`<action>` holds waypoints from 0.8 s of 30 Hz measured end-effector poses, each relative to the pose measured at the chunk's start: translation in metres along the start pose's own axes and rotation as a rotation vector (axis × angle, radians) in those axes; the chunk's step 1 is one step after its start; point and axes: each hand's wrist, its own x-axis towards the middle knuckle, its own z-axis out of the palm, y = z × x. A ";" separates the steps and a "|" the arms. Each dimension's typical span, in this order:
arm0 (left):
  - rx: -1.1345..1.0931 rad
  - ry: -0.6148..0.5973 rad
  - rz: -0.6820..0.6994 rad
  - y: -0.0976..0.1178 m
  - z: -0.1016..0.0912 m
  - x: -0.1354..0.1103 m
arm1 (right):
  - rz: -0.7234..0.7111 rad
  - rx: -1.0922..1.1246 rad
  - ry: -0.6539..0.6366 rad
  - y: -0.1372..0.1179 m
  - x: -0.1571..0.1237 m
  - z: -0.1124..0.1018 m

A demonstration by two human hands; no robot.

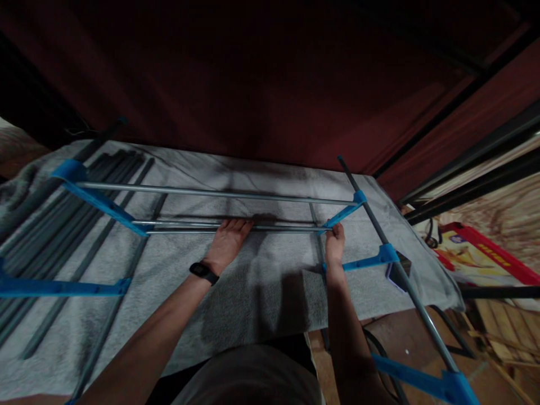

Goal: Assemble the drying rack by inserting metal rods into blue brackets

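Note:
A rack of grey metal rods and blue plastic connectors lies over a grey towel [253, 292]. My left hand [228, 241], with a black watch on its wrist, curls its fingers over the near pair of horizontal rods [189, 226] around the middle. My right hand [334, 243] grips the right end of those rods where they enter a blue connector [343, 214]. A second horizontal rod [211, 193] runs farther back between the blue side pieces.
Several loose dark rods [63, 225] lie on the towel at the left. A long upright rod [396, 264] with blue connectors runs down the right side. A red-framed box [481, 259] and wooden pieces lie on the floor at the right. A dark red wall stands behind.

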 end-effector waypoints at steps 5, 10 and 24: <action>-0.024 -0.002 -0.007 -0.001 -0.002 0.001 | 0.017 -0.023 -0.044 -0.001 0.002 0.002; -0.023 -0.011 0.008 -0.001 -0.002 0.001 | 0.003 -0.047 -0.004 0.005 0.005 0.006; 0.022 -0.004 0.128 0.011 -0.004 0.010 | -0.007 -0.130 -0.017 0.016 0.010 0.002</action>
